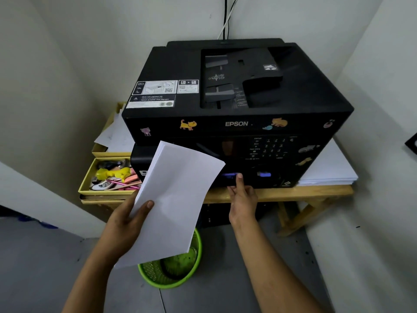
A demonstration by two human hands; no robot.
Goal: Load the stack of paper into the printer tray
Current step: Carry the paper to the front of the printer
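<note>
A black Epson printer (237, 105) stands on a low wooden table (282, 194). My left hand (128, 222) grips a slightly bent stack of white paper (178, 199) in front of the printer's lower left, thumb on top of the sheets. My right hand (242, 197) reaches to the printer's lower front edge, where the tray (230, 177) sits; the thumb presses by a blue marking and the fingers curl under the edge. The tray looks closed, and the paper hides its left part.
A green mesh bin (171, 272) stands on the floor below the paper. Yellow boxes (108, 175) with stationery sit left of the printer, with loose sheets behind them. More white paper (327, 170) lies under the printer's right side. Walls close in on both sides.
</note>
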